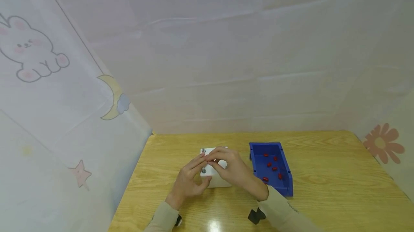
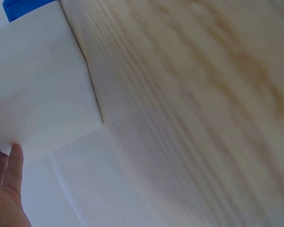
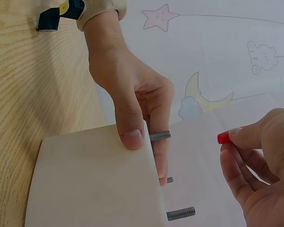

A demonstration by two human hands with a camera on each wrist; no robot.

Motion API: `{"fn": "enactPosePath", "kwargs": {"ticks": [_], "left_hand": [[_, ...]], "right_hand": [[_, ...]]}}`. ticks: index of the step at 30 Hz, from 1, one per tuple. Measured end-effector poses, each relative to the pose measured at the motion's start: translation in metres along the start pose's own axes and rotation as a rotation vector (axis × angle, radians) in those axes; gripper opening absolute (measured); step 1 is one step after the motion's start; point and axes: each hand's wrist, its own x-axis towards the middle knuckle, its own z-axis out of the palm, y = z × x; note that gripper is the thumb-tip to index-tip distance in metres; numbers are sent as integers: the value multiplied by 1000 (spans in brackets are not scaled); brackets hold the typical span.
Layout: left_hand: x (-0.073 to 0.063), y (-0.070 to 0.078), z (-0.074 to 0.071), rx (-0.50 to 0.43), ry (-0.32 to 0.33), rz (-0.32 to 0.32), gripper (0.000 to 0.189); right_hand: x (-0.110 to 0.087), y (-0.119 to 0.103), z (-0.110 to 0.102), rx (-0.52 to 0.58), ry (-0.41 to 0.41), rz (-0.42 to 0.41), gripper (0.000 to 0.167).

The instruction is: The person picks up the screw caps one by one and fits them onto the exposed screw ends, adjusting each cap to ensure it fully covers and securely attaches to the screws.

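Note:
A white block (image 1: 216, 182) stands on the table with metal threaded studs (image 3: 181, 213) sticking out of its top face. My left hand (image 1: 189, 180) holds its left side; the right wrist view has the thumb on the block's side and the fingers by the studs. Between thumb and fingertips my right hand (image 1: 237, 171) pinches a small red cap (image 3: 223, 137), held above the block and apart from the studs. Fingers hide part of the block's top in the head view. The left wrist view shows the block's plain side and a bit of my left hand (image 2: 7, 194).
Right of the block, a blue bin (image 1: 288, 185) holds several red caps (image 1: 280, 176). Both stand on a wood-grain table (image 1: 333, 174). Printed fabric walls (image 1: 226, 63) rise at the back and left. A black device (image 1: 256, 216) is by the right sleeve.

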Motion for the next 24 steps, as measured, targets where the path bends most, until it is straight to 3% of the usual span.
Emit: {"fn": "enactPosePath", "kwargs": {"ticks": [24], "left_hand": [[0,2,0,-3,-27,-47,47]], "right_hand": [[0,4,7,24,-3,10,20]]}}
